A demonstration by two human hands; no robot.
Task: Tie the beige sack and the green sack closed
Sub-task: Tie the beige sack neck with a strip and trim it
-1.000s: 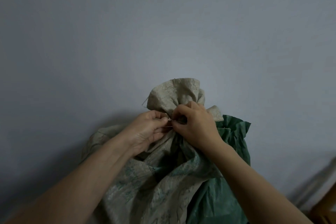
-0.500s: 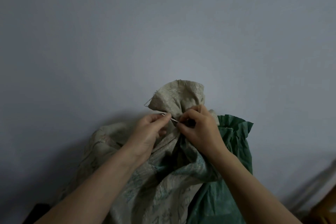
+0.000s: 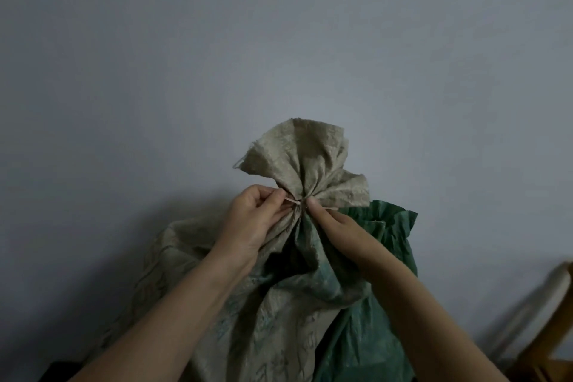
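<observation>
Pinching tie (image 3: 293, 201) round gathered beige sack (image 3: 297, 164) neck, green sack (image 3: 366, 335) beside

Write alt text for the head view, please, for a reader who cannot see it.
Left hand and right hand each pinch an end of a thin tie around the gathered neck of a beige sack. A green sack stands on its right, before a plain wall.

One view only: head-mounted cam, wide-angle lens. Sits above and on the near side of the beige sack (image 3: 307, 170), facing forward and down onto its gathered neck, close in. Wall (image 3: 155, 71) fills the frame beyond the sack; green sack (image 3: 366, 347) just right of it, cut by the bottom edge.
</observation>
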